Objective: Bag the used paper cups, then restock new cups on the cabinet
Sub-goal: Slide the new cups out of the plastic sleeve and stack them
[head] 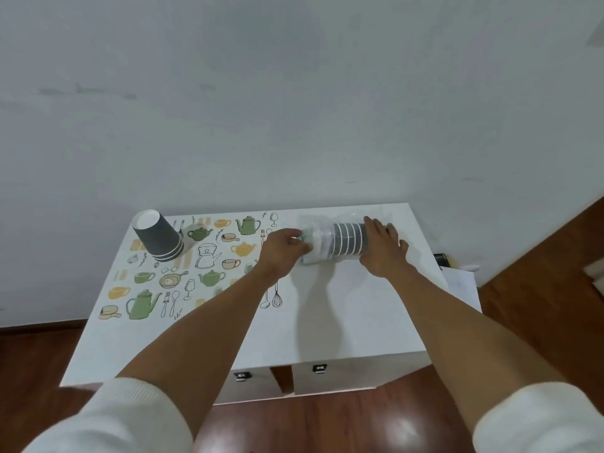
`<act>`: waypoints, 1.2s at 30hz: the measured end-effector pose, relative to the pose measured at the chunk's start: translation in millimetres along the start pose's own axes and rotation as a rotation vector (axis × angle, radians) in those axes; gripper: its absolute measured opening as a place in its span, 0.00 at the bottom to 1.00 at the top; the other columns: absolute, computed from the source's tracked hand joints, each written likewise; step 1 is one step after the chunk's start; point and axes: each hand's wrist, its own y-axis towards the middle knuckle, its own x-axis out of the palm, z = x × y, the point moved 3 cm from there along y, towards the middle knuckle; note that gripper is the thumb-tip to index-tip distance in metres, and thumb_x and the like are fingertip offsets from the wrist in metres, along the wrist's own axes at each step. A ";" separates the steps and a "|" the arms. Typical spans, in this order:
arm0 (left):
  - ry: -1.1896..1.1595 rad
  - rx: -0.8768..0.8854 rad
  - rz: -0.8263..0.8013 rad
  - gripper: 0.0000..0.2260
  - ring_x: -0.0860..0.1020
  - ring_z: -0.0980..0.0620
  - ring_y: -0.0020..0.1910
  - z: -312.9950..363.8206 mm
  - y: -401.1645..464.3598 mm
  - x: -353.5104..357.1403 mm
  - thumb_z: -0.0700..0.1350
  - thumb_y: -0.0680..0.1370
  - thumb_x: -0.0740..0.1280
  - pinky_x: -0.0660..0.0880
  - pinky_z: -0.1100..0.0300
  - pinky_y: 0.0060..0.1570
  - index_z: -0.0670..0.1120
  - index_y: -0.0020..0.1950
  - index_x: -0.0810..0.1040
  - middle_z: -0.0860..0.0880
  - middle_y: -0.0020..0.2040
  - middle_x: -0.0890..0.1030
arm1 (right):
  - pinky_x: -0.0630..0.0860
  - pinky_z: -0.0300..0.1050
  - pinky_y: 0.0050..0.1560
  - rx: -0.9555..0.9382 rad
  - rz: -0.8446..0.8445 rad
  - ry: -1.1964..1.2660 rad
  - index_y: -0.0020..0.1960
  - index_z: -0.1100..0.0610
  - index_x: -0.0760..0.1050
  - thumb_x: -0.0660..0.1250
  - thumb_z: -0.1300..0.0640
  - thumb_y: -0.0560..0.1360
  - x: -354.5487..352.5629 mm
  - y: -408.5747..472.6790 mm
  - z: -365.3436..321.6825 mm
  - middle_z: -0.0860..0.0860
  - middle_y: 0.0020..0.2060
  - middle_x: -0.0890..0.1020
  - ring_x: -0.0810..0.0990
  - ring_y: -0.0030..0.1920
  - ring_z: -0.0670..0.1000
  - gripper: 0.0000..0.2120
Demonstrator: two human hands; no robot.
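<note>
Grey paper cups with white rims, nested in a sleeve [348, 238] and lying on their side in clear plastic wrap [313, 240], rested toward the back right of the white cabinet top [343, 322], held at both ends. The left hand [282, 253] had its grip pinched together on the loose wrap at the sleeve's left end, while the right hand [384, 248] lay with fingers spread over the right end. Well apart at the back left, a short upside-down stack of grey cups [158, 237] stood on a mat printed with teapots and utensils [183, 273].
</note>
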 end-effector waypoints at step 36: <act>-0.382 -0.137 0.002 0.13 0.72 0.48 0.32 -15.3 -31.1 -188.8 0.28 0.77 0.65 0.75 0.58 0.35 0.42 0.37 0.77 0.45 0.32 0.76 | 0.79 0.52 0.44 -0.298 0.110 -0.138 0.50 0.57 0.77 0.65 0.63 0.76 -6.9 -24.3 -166.7 0.56 0.48 0.77 0.79 0.45 0.61 0.05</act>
